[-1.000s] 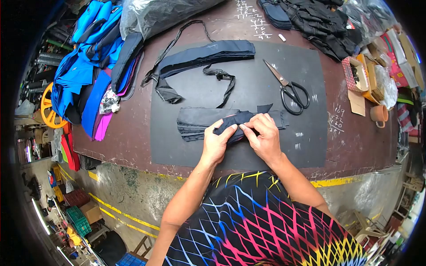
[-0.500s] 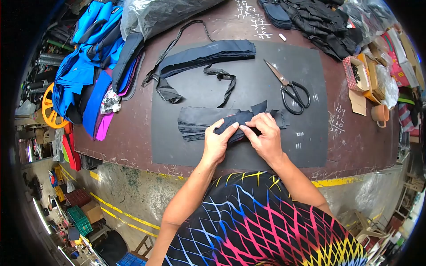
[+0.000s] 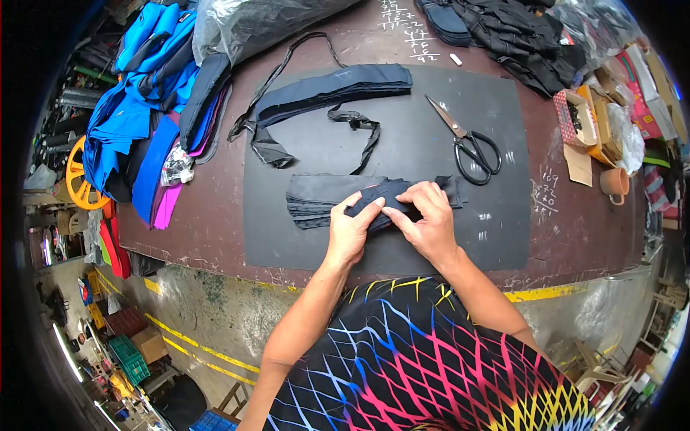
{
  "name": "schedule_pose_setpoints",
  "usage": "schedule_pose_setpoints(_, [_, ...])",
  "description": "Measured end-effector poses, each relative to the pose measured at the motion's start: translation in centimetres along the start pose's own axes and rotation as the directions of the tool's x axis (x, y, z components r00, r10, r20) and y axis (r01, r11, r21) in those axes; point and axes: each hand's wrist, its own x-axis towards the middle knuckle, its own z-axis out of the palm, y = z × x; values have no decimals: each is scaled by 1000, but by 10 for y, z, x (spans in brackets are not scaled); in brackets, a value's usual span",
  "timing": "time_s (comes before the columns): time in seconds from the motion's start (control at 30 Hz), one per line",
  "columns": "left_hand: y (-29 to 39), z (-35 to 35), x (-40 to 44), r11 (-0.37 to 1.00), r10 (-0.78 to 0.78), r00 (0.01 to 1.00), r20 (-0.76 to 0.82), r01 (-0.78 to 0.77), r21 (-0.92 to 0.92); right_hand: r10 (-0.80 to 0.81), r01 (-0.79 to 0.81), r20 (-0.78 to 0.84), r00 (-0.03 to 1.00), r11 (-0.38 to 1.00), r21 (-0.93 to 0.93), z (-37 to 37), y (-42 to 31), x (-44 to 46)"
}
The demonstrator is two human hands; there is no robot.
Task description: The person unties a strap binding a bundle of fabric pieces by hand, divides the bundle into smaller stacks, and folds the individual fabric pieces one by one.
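Observation:
Between my two hands is a dark navy fabric piece (image 3: 386, 189), raised over the stack of dark fabric strips (image 3: 320, 188) on the black mat. My left hand (image 3: 351, 228) grips its left part, thumb on top and fingers behind. My right hand (image 3: 428, 219) pinches the right part with thumb and fingers close together. Both thumb tips nearly meet at the middle of the cloth. Loose dark ends stick out right of my right hand. Beyond lie a twisted black fabric strip (image 3: 370, 140) and a second stack of navy strips (image 3: 338, 91).
Black-handled scissors (image 3: 474, 154) lie open on the mat (image 3: 431, 251) to the right. Blue garments (image 3: 136, 100) and a grey plastic bag (image 3: 251, 29) are at the left and back. A brown mug (image 3: 614, 184) and a small box (image 3: 575, 115) stand at the right.
A dark flap that stood up above my right hand has folded down out of sight. My right thumb has shifted slightly left; both hands keep hold of the cloth.

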Motion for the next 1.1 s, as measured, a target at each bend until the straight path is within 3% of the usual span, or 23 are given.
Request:
schedule_pose_setpoints(0.33, [2, 3, 0, 999, 15, 1000, -6, -15, 33, 56, -62, 59, 997, 993, 102, 1, 9, 4])
schedule_pose_setpoints(0.43, [4, 4, -1, 999, -15, 1000, -20, 15, 33, 53, -61, -188, 981, 997, -40, -3, -5, 6])
schedule_pose_setpoints(0.47, [3, 4, -1, 999, -17, 1000, -18, 18, 33, 54, -64, -188, 981, 997, -42, -2, -6, 5])
schedule_pose_setpoints(0.57, [1, 0, 1, 1000, 18, 1000, 6, -18, 8, 15, -15, -7, 1000, 1000, -23, -1, -9, 4])
schedule_pose_setpoints(0.87, [0, 3, 1, 1000, 22, 1000, 3, -22, 0, 40, -42, 46, 998, 999, 29, 3, 10, -1])
schedule_pose_setpoints(1.0, [2, 4, 1, 1000, -4, 1000, -15, 4, 8, 86, -83, -33, 996, 994, 68, -1, 2, 5])
schedule_pose_setpoints(1.1, [2, 4, 1, 1000, -11, 1000, -19, 11, 11, 1, -10, -143, 990, 998, -64, -5, -14, 6])
